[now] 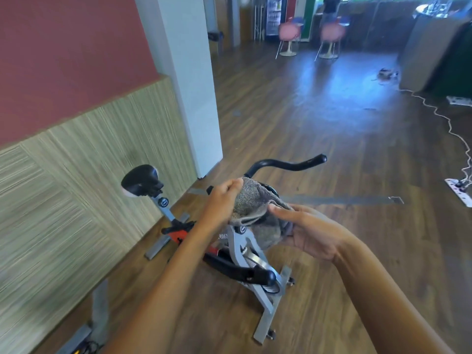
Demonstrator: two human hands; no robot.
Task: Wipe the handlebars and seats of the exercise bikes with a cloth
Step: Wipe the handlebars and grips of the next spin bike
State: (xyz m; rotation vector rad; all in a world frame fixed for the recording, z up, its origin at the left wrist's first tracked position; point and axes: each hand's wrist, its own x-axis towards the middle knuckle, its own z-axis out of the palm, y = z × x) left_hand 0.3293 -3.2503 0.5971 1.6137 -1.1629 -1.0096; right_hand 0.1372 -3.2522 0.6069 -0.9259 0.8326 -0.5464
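Note:
Both of my hands hold a grey cloth (pixel 251 204) in the air above an exercise bike. My left hand (pixel 221 204) pinches the cloth's upper left edge. My right hand (pixel 310 231) grips its lower right part, thumb on top. Below them stands the bike's grey frame (pixel 260 290). Its black handlebar (pixel 286 164) curves up behind the cloth, and a second black grip (pixel 242 270) shows lower down. The black seat (pixel 140 182) sits on its post to the left, apart from my hands.
A wood-panelled wall (pixel 76 187) and a white pillar (pixel 191 85) stand to the left. Part of another grey frame (pixel 99 310) is at the bottom left. White cables and a power strip (pixel 458 192) lie on the wooden floor at right. Two chairs (pixel 288 34) stand far back.

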